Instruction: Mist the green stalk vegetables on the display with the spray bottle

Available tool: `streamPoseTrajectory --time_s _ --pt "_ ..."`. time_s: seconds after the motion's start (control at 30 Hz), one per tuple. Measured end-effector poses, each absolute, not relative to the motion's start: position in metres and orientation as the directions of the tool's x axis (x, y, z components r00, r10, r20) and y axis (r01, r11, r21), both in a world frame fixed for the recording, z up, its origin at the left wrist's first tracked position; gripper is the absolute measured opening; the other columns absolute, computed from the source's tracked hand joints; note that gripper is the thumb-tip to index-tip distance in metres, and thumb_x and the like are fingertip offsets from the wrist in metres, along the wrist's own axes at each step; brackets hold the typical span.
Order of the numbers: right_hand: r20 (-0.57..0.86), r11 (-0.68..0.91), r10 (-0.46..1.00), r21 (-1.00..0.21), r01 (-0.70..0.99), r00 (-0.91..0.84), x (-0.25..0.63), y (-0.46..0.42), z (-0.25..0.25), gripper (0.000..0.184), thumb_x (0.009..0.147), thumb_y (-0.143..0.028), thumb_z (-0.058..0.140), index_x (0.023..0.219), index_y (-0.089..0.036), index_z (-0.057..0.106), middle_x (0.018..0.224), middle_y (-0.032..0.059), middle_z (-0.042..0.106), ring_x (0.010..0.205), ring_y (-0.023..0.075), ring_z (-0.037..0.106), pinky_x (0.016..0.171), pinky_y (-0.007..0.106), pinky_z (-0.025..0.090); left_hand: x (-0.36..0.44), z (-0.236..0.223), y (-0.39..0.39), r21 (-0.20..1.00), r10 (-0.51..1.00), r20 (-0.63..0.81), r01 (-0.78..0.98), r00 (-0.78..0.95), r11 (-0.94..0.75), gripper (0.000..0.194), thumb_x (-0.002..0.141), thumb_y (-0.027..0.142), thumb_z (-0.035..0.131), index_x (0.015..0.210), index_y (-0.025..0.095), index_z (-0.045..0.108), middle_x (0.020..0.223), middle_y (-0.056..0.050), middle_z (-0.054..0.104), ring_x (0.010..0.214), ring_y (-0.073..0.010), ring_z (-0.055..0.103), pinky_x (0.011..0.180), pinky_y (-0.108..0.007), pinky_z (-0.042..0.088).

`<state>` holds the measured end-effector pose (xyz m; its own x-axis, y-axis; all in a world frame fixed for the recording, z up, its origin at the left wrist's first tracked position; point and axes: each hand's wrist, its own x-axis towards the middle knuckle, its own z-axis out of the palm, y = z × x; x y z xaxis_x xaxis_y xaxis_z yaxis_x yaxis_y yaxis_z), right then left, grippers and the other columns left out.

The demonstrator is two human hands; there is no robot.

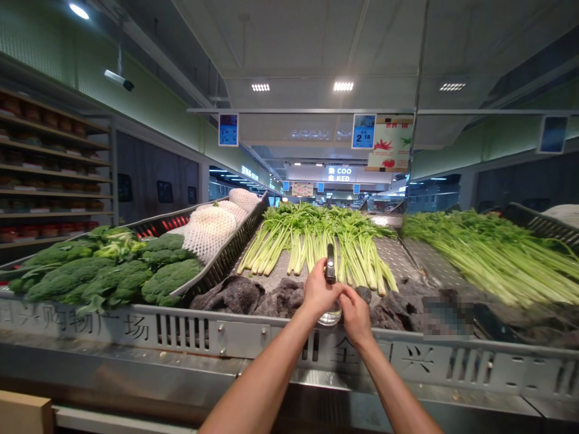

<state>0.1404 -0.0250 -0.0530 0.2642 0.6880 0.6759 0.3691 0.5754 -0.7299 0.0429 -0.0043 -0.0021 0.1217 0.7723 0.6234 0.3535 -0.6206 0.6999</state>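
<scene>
A spray bottle with a black spray head (330, 265) and a clear body (330, 317) is upright in front of me, its nozzle turned away. My left hand (317, 288) is wrapped round the neck just below the head. Against the bottle's right side, my right hand (355, 310) has its fingers closed round the body, partly hidden. Beyond the bottle, bunches of celery (312, 241) lie in rows on a metal display, leaves to the back and stalk ends towards me. Dark crumpled cloth (235, 294) lies along the front of the display, close to both hands.
Broccoli (113, 271) fills a crate at the left, with vegetables in white foam nets (210, 229) behind it. A grey crate edge (244, 337) runs along the front. A mirror wall (488, 181) at the right reflects the celery. Price signs (363, 131) hang overhead.
</scene>
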Motion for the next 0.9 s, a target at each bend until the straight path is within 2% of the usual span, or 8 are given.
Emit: streamPoseTrajectory --time_s 0.33,0.9 --pt "0.668 0.551 0.698 -0.731 0.404 0.257 0.15 -0.037 -0.047 0.034 0.071 -0.033 0.04 0.09 -0.013 0.059 0.089 0.0058 0.063 0.085 0.0192 0.055 0.075 0.028 0.041 0.054 -0.003 -0.008 0.686 0.761 0.635 0.353 0.136 -0.636 0.042 0.056 0.024 0.058 0.096 0.019 0.049 0.072 0.001 0.054 0.063 -0.0127 0.047 0.058 -0.024 0.037" --pt "0.732 0.568 0.574 -0.679 0.465 0.368 0.171 -0.045 -0.056 0.037 0.073 -0.036 0.039 0.096 -0.013 0.057 0.092 0.0076 0.061 0.088 0.0205 0.054 0.077 0.03 0.04 0.08 0.003 -0.023 0.631 0.719 0.671 0.369 0.182 -0.683 0.046 0.057 0.022 0.055 0.102 0.02 0.045 0.081 0.0 0.054 0.066 -0.0124 0.046 0.058 -0.022 0.036"
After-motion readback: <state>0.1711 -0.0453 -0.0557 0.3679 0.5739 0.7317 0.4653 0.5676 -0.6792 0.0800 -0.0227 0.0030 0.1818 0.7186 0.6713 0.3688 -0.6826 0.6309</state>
